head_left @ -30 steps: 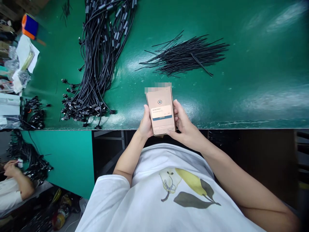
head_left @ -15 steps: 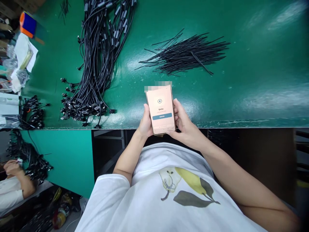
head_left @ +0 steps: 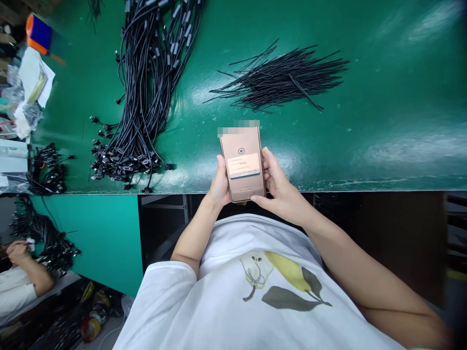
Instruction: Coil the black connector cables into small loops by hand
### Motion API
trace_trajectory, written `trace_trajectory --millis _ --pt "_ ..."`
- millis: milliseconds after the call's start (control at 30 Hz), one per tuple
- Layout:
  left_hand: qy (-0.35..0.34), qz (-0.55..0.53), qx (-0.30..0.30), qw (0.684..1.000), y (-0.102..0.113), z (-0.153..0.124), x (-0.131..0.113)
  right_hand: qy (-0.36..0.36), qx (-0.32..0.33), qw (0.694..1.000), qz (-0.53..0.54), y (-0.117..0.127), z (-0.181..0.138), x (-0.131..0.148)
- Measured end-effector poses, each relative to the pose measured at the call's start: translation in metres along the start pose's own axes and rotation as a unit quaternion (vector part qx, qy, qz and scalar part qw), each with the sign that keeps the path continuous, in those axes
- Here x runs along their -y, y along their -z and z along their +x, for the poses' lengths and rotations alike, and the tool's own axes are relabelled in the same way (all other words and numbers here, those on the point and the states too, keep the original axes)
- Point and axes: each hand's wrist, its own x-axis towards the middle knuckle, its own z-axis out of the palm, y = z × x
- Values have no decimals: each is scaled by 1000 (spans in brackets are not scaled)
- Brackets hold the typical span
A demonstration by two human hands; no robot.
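A smartphone (head_left: 245, 185) with a lit screen is held upright between my two hands at the table's front edge. My left hand (head_left: 220, 183) grips its left side, thumb along the edge. On the other side, my right hand (head_left: 278, 182) has its fingers curled against the right edge, and its thumb lies at the screen's bottom. A white pop-up box covers the middle of the screen; its small text is unreadable. Beyond the phone lies a pile of thin black strips (head_left: 288, 78), possibly cable ties. To the left rests a big bundle of black cables (head_left: 140, 107) with metal-tipped plugs.
The green table (head_left: 383, 112) spans the view. At far left are another cable heap (head_left: 49, 167), white papers and plastic bags (head_left: 34, 78), and an orange-and-blue object (head_left: 39, 34). A co-worker's arm (head_left: 34, 272) shows at lower left beside more cables (head_left: 47, 238).
A pop-up box has appeared on the phone screen and the rest of the screen has dimmed. My hands keep the same grip; the view has shifted very slightly.
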Motion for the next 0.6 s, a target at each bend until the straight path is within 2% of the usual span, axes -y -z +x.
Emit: trace_trajectory --millis 167,300,600 --pt "1 -27 10 1000 1 2 1 -9 0 1000 11 -1 0 2" --pt "3 -30 -6 1000 0 1 0 -4 -6 1000 6 -1 1 -1" --pt "4 -36 19 999 1 1 1 -2 -7 1000 0 0 -1 -3"
